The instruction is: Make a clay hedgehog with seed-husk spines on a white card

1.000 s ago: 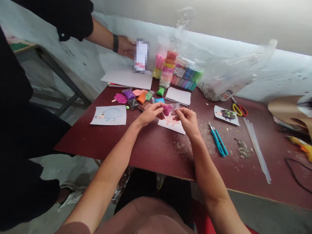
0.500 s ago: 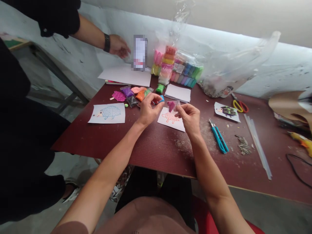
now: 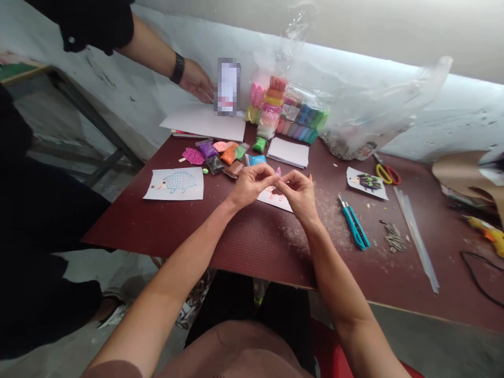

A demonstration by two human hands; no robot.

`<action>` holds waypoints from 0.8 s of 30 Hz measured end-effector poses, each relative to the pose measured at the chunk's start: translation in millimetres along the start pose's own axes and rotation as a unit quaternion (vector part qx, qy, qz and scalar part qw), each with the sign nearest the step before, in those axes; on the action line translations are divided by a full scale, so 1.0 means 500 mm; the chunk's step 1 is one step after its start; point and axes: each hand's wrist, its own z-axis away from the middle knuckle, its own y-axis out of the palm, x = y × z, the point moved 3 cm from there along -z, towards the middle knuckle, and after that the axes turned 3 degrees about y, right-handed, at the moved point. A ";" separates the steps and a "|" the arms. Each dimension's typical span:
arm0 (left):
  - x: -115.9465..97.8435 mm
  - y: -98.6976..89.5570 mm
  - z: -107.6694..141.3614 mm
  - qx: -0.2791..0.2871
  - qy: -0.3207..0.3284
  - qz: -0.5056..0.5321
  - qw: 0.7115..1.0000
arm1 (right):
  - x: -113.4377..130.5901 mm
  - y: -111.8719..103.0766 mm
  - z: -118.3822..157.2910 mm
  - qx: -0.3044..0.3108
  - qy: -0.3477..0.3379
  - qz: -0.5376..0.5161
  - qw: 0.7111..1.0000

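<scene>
Left hand and right hand pressed together fingertip to fingertip over an orange hedgehog drawing, a pink scrap of foam clay just beyond them at twelve o'clock. Packets of colored clay at ten o'clock; a teal craft knife at three o'clock.

"What are you wearing?"

"A short-sleeved top in a muted, dusty pink-brown. From my view it looks plain, with no print or lettering showing."

"And your arms?"

"The sleeve ends above the elbow, leaving both forearms uncovered. My left hand and right hand are bare."

"Anything below the top?"

"Dark trousers, black or close to it, with no markings I can make out."
</scene>
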 end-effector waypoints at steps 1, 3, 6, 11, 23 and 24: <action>-0.001 0.000 -0.001 0.004 -0.004 0.006 1.000 | 0.001 -0.003 -0.002 0.014 0.010 -0.010 1.000; -0.002 0.000 -0.002 0.012 -0.013 0.011 1.000 | 0.003 -0.007 -0.003 0.042 0.027 -0.026 0.998; -0.005 -0.003 -0.001 0.019 -0.017 -0.017 1.000 | 0.005 -0.011 -0.002 0.064 0.054 -0.037 0.996; -0.008 -0.006 0.002 0.020 -0.013 -0.089 0.996 | -0.001 -0.017 -0.004 0.037 0.074 -0.047 0.995; 0.009 0.007 0.009 0.016 -0.013 -0.139 0.990 | -0.013 -0.016 -0.009 -0.020 -0.023 0.090 0.995; 0.010 0.007 0.009 0.015 -0.014 -0.135 0.991 | -0.014 -0.015 -0.007 -0.028 -0.028 0.104 0.994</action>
